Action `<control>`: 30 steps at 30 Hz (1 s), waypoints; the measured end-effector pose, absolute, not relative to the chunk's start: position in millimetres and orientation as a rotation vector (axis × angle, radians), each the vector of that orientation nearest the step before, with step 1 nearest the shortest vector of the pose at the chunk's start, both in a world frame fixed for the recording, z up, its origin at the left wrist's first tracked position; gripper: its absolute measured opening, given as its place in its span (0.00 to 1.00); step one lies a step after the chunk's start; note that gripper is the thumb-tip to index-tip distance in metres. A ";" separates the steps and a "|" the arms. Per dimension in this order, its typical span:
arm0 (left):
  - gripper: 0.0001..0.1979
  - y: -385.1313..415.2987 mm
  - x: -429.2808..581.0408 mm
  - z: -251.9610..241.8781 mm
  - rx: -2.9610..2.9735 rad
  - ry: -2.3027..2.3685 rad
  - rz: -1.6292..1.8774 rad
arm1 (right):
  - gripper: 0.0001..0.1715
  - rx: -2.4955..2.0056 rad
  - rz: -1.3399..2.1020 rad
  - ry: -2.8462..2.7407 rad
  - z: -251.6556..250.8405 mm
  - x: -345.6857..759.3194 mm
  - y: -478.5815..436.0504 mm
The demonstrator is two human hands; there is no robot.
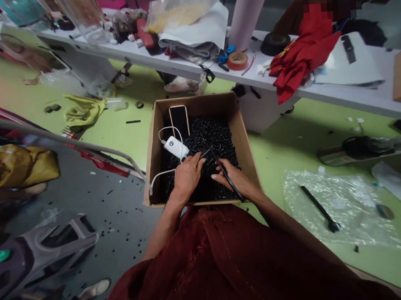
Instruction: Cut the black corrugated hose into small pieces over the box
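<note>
Right hand [231, 180] clamps a thin black stick [226, 173], tip angled far-left toward the left hand [188, 177], whose curled fingers [199, 160] hover over black bits [216, 140].

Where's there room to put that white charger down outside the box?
Green floor shows between the cardboard box and the plastic sheet, and left of the box, before the yellow cloth. The white shelf is crowded, and so is the box, full of black pieces.
</note>
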State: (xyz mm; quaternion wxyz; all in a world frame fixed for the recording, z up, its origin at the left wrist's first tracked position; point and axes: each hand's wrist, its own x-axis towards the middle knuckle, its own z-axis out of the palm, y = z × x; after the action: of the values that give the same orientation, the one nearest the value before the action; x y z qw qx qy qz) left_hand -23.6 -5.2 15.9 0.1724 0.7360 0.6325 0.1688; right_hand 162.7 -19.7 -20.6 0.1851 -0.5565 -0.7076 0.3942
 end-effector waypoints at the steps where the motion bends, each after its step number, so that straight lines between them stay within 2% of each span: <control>1: 0.21 -5.5 -22.5 15.1 2.085 1.801 0.459 | 0.29 -1.568 1.104 -2.002 -20.2 162.7 -19.3; 14: 0.22 -6.8 -16.9 8.4 2.094 1.846 0.378 | 0.12 -1.663 1.051 -1.973 -16.1 163.7 -20.4; 30: 0.21 -4.9 -12.1 5.9 2.101 1.880 0.116 | 0.11 -1.798 1.017 -2.044 -22.9 168.4 -20.1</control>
State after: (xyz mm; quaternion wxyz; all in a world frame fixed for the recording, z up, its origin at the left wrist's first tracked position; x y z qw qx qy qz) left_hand -12.1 -4.9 5.9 0.1591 0.7350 0.6579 0.0407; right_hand 168.4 -20.1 -22.9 0.1176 -0.6144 -0.6985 0.3476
